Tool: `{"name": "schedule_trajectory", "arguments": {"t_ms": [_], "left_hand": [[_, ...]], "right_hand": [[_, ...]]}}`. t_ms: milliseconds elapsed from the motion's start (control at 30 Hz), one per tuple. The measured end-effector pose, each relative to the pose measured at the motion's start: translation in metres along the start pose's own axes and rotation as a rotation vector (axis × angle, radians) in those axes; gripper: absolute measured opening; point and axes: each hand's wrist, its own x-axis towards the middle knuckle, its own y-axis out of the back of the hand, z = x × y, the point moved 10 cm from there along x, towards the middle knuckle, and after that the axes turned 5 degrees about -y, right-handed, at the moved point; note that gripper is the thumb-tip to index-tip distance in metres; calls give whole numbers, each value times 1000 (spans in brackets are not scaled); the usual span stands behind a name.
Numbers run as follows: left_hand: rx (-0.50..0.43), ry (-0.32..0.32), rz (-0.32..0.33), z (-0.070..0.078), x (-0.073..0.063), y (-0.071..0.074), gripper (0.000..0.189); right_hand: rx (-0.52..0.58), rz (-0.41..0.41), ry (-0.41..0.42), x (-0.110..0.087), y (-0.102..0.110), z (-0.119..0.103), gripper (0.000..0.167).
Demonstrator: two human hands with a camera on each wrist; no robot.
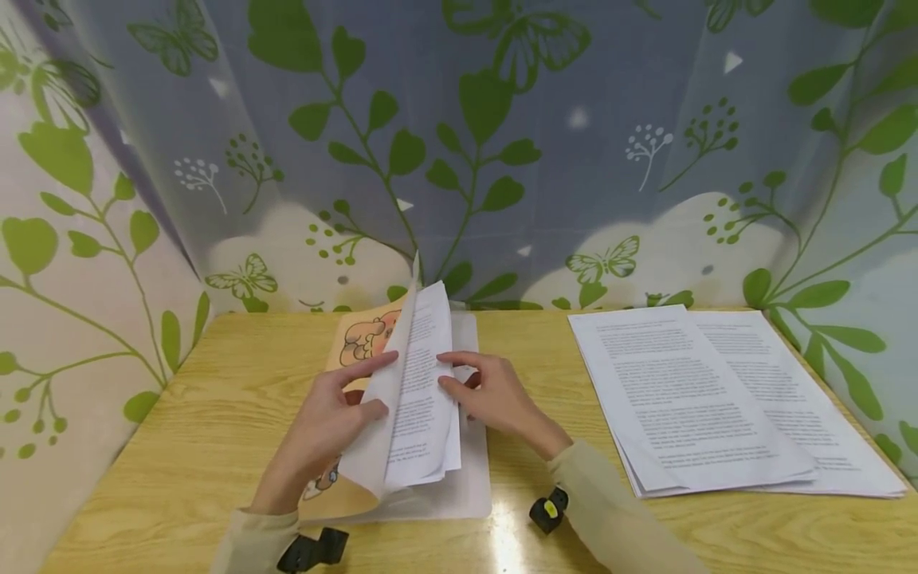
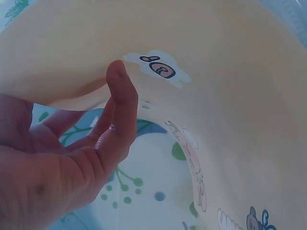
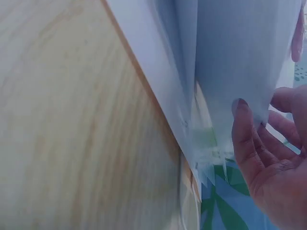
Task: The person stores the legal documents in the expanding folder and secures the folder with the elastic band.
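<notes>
A file folder with an orange, cartoon-printed cover (image 1: pixel 340 501) and a pale back (image 1: pixel 475 478) lies at the middle of the table. Its cover is lifted and bent upward, its white inner side facing right. My left hand (image 1: pixel 315 430) grips this cover; in the left wrist view, a fingertip rests on the cover's printed face (image 2: pixel 230 96). Printed sheets (image 1: pixel 423 391) stand tilted inside the folder, beside the raised cover. My right hand (image 1: pixel 502 396) pinches their right edge between thumb and fingers, as the right wrist view shows on the sheets (image 3: pixel 230 52). Some right fingers are hidden behind paper.
Two overlapping piles of printed paper, a left pile (image 1: pixel 645 383) and a right pile (image 1: pixel 796 391), lie on the table's right side. The wooden table (image 1: pixel 215 414) backs onto a leaf-patterned curtain (image 1: pixel 574 159), with patterned cloth at both sides.
</notes>
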Motion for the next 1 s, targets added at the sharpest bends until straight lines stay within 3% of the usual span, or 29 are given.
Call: {"name": "schedule_trajectory", "arguments": {"t_ms": [233, 400, 667, 1000], "left_hand": [[62, -7, 3, 3, -2, 1, 63], [111, 3, 27, 3, -2, 4, 60], [71, 43, 48, 0, -4, 7, 61], [31, 61, 67, -2, -7, 14, 61]], "right_hand": [[32, 18, 23, -6, 18, -2, 35], [-23, 54, 52, -12, 36, -2, 35], [-167, 110, 128, -29, 64, 7, 33], [-286, 156, 121, -55, 106, 25, 35]]}}
